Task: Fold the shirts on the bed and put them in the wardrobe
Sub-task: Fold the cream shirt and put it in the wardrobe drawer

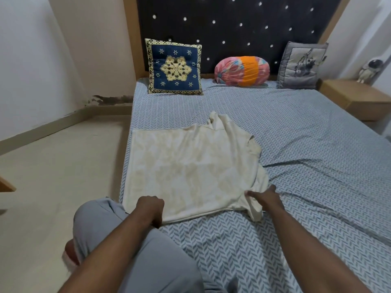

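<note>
**Bedroom station: 1 shirt laid flat, fold not started**

Bedroom floor and a pale wall fill the left of the frame; the bed (317,144), covered in a blue-grey herringbone sheet, fills the centre and right. No wardrobe is in view.

1. Left hand (150,208), lower centre-left: fingers curled tight at the near edge of the shirt (190,166), apparently gripping that edge.
2. Shirt, centre-left of the frame: cream, spread flat against the left edge of the bed. Its long axis runs across the frame, with the straight hem at the left and the neck opening at the right. 1 sleeve points toward the top of the frame; the near sleeve (254,212) points toward the bottom.
3. Right hand (267,197), lower centre-right: digits extended and resting on the fabric where the near sleeve joins the body. No pinch is visible.
4. Upper frame, at the headboard: blue cushion (174,67), pink-and-orange bolster (242,70), grey cushion (300,66).

Assessment: both hands sit on the near long edge, so the likely next fold carries that edge away from the person, across the long axis. The right hand is nearer the sleeve.
</note>
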